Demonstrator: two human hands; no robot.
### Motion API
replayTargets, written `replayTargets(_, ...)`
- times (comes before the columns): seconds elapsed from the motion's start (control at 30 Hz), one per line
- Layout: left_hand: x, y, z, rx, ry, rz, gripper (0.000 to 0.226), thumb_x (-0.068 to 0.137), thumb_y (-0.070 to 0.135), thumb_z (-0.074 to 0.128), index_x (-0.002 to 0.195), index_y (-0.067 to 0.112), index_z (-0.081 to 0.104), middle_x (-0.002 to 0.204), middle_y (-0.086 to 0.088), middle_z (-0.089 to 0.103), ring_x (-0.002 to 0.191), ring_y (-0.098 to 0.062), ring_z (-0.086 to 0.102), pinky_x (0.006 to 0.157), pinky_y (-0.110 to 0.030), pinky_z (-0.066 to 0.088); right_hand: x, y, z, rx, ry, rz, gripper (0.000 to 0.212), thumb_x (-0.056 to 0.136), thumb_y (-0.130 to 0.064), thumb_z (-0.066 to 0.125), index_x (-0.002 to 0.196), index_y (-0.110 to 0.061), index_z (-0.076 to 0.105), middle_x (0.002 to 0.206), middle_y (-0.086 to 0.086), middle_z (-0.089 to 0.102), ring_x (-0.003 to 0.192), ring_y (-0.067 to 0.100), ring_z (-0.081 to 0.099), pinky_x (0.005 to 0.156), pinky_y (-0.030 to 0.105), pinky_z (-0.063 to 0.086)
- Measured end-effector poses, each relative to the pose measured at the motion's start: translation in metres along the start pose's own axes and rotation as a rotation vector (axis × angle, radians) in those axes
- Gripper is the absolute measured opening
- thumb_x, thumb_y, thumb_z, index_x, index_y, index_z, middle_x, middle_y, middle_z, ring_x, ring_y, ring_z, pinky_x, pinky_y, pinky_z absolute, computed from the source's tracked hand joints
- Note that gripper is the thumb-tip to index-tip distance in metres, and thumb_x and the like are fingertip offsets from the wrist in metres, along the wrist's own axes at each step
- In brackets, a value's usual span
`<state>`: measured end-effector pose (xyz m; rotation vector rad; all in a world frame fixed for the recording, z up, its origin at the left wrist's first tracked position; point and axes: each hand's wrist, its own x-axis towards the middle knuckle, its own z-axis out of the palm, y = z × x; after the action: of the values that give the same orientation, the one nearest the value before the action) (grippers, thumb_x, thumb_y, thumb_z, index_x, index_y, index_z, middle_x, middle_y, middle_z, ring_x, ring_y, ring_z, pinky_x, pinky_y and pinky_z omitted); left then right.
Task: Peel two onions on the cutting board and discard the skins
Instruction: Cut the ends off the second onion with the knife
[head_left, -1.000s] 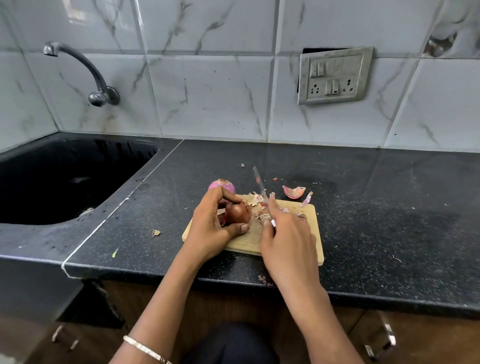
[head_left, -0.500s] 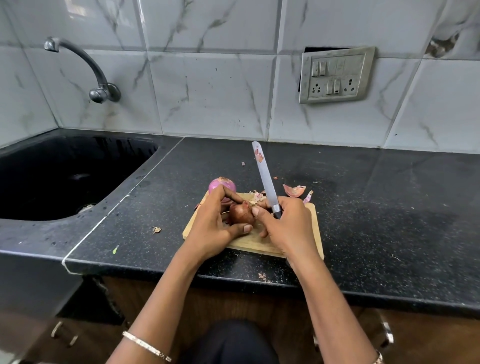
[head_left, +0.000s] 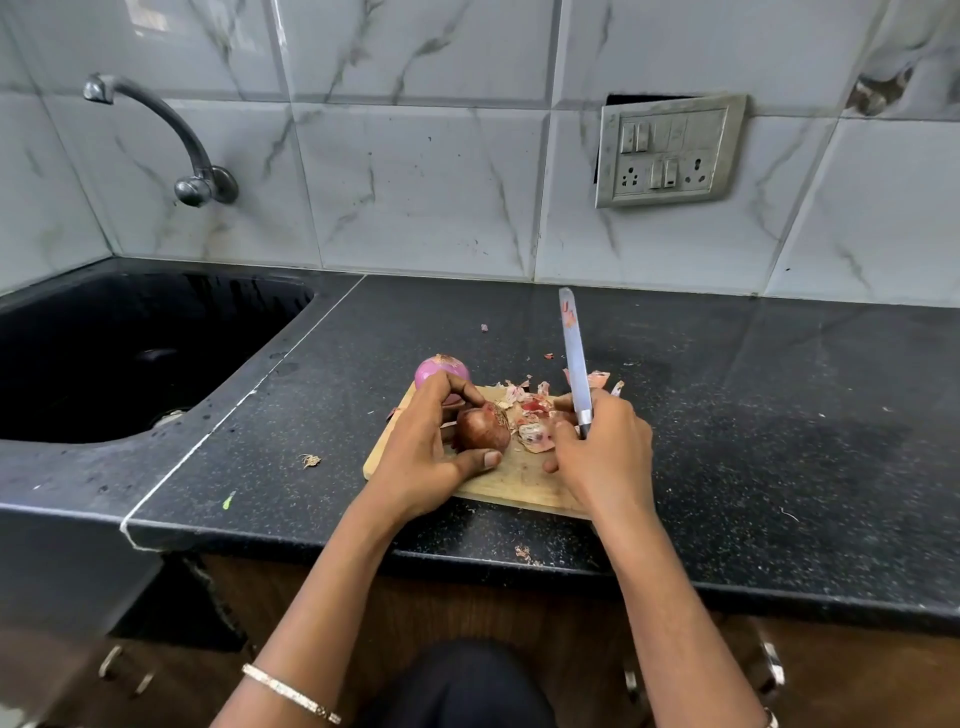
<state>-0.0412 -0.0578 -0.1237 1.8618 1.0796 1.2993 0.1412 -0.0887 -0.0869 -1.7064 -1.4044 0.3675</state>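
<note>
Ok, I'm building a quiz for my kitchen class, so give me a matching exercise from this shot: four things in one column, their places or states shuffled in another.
Things:
1. brown-skinned onion
2. pink onion
3. knife
4. skins

Places or states:
A. held in the right hand, blade pointing away
B. loose on the cutting board, between the hands
C. gripped by the left hand
D. behind the left hand, at the board's far edge

Pairs: 1-C, 2-D, 3-A, 4-B

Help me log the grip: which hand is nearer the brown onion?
Left. The left hand holds the brown onion; the right hand, gripping the knife, sits apart to its right.
</note>
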Motion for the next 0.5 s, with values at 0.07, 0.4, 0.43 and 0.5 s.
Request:
replayTargets(0.07,-0.001,0.001,0.0,0.01,-0.009,-0.012,0.058,0.068,0.02,0.086,0.115,0.03,0.054,0.121,0.016,0.058,0.119,-0.019,0.06,0.099,-0.048,0.054,-0.001,0.001,-0.004,-0.045,-0.005,-0.037,0.045,0.09,-0.009,0.065,0.133,-0.023,0.062,0.1,0.001,0.071,0.088,0.028,0.071,0.084,0.043,0.057)
replayTargets(0.4,-0.001,0.012,0.002,0.116,-0.007,0.025,0.06,0.071,0.028,0.088,0.121,0.025,0.055,0.12,0.016,0.064,0.11,-0.005,0.065,0.096,-0.038,0.056,-0.02,0.002,-0.02,0.151,-0.226,-0.125,0.042,0.108,-0.031,0.041,0.146,-0.049,0.043,0.074,0.0,0.066,0.054,0.013,0.059,0.06,0.043,0.056)
replayTargets(0.43,-0.002,0.011,0.002,0.111,-0.01,0.019,0.06,0.073,0.026,0.089,0.122,0.024,0.055,0.119,0.016,0.064,0.11,-0.005,0.065,0.096,-0.037,0.056,-0.022,0.003,-0.021,0.148,-0.255,-0.133,0.045,0.108,-0.03,0.041,0.147,-0.052,0.042,0.073,0.002,0.067,0.05,0.011,0.056,0.053,0.037,0.053)
replayTargets(0.5,-0.002,0.01,0.001,0.102,-0.01,0.009,0.059,0.075,0.023,0.089,0.123,0.023,0.054,0.12,0.016,0.063,0.111,-0.004,0.064,0.098,-0.038,0.055,-0.027,0.006,-0.021,0.175,-0.315,-0.118,0.047,0.108,-0.028,0.041,0.147,-0.055,0.04,0.072,0.004,0.068,0.043,0.008,0.053,0.042,0.024,0.043)
